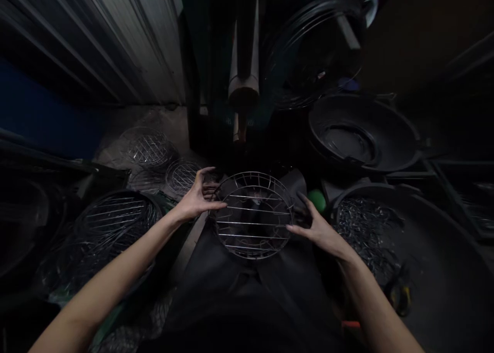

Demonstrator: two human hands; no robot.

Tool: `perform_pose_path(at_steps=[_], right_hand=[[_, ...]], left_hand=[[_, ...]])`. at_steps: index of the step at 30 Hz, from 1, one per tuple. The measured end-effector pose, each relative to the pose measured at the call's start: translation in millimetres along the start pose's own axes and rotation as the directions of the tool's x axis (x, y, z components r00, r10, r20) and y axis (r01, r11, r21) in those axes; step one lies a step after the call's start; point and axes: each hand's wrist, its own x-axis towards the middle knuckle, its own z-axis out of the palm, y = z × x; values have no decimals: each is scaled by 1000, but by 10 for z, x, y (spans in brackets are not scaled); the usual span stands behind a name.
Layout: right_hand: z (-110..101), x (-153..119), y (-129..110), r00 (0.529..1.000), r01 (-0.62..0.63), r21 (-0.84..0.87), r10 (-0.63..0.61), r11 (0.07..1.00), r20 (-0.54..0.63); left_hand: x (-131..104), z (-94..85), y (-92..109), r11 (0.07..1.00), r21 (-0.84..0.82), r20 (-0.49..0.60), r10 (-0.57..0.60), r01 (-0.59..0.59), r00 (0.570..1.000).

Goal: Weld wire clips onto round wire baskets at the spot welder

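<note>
A round wire rack (252, 223) with straight parallel bars and a shallow looped wire rim is held level over my dark-clad lap. My left hand (201, 196) grips its left side, thumb on the bars and fingers around the outer rim. On the opposite side, my right hand (314, 229) holds the rim, its thumb lying over the bars' right ends. The right fingertips are partly lost in shadow. Directly beyond the rack stands a dark machine with a vertical shaft (244, 88).
Wire racks (116, 214) are heaped in a tub at left, with more wire rounds (150, 148) on the floor behind. At right, a large black basin (436, 270) contains small metal pieces and yellow-handled pliers (404, 296). Another black basin (401, 131) and a wire coil (285, 49) stand farther back.
</note>
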Motion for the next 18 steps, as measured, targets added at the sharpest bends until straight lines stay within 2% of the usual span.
perform_pose_path(at_steps=[3, 5, 7, 8, 9, 11, 14, 16, 18], right_hand=[[-1, -87, -10, 1000, -12, -45, 12, 999, -8], [-4, -166, -86, 997, 41, -113, -48, 993, -60], [-26, -244, -206, 974, 165, -208, -193, 964, -122], [-43, -272, -269, 944, 244, -264, -291, 933, -155], [-62, -288, -325, 901, 317, -330, -392, 889, -188], [-92, -274, -383, 777, 431, -483, -586, 762, -231], [-83, -157, -263, 573, 493, -708, -801, 506, -174], [-37, -55, -51, 469, 467, -812, -877, 351, -109], [37, 22, 211, 402, 395, -880, -911, 263, -92]], left_hand=[[-158, -7, 60, 997, 54, -35, 50, -48, 998], [-267, -32, 184, 985, 92, -32, 150, -146, 988], [-353, -69, 359, 932, 145, -7, 337, -333, 941], [-375, -88, 444, 879, 179, 9, 447, -441, 895], [-378, -105, 511, 810, 212, 27, 554, -546, 832], [-328, -122, 551, 647, 273, 59, 727, -712, 684], [-156, -96, 317, 439, 349, 58, 871, -827, 487], [-43, -44, 25, 362, 426, 26, 911, -829, 411], [10, 27, -291, 315, 504, 37, 922, -804, 385]])
